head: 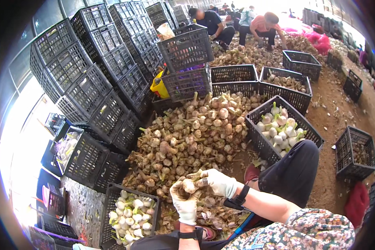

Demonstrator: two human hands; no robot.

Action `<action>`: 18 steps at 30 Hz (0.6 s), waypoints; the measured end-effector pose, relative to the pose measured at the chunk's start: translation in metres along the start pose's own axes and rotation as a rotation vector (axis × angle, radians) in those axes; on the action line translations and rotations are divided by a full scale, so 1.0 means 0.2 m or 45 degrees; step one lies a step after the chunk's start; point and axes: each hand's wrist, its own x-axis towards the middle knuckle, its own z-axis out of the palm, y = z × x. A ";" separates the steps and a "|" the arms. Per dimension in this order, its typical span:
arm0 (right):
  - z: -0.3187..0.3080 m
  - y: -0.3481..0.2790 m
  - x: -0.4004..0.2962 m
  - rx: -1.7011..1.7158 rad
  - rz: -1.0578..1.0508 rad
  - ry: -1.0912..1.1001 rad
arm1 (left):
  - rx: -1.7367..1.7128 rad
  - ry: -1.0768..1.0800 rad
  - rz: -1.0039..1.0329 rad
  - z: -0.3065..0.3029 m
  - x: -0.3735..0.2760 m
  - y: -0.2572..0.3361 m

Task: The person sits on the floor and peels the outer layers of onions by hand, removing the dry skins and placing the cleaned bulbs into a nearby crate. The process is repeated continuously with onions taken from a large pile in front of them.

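A garlic bulb [190, 185] with dry, dirty skin is held between my two gloved hands, in front of a large heap of unpeeled garlic [187, 137]. My left hand [184, 200] cups the bulb from below. The fingers of my right hand [218, 182] close on its stem side. Both white gloves are soiled at the fingertips, and a black strap circles each wrist. To the left stands a black plastic crate [104, 215] of cleaned white garlic bulbs [132, 215]. Another crate [256, 134] with white bulbs [281, 128] stands beyond my right knee.
Stacked black crates [90, 84] rise on the left. Two crates with a yellow bag [159, 86] beside them stand behind the heap. Loose peelings [212, 215] lie between my feet. Farther back, two people [264, 26] bend over more garlic. A crate [356, 153] sits on the right.
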 end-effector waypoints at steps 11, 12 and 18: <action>-0.09 -0.02 -0.01 -1.041 -0.520 0.121 | -0.109 0.047 -0.428 0.06 0.01 0.18; -0.07 -0.01 -0.03 -0.884 -0.454 0.173 | 0.187 -0.056 -0.231 0.04 0.02 0.16; -0.06 0.01 -0.03 -0.389 -0.259 0.145 | -0.039 -0.046 -0.375 0.02 0.03 0.15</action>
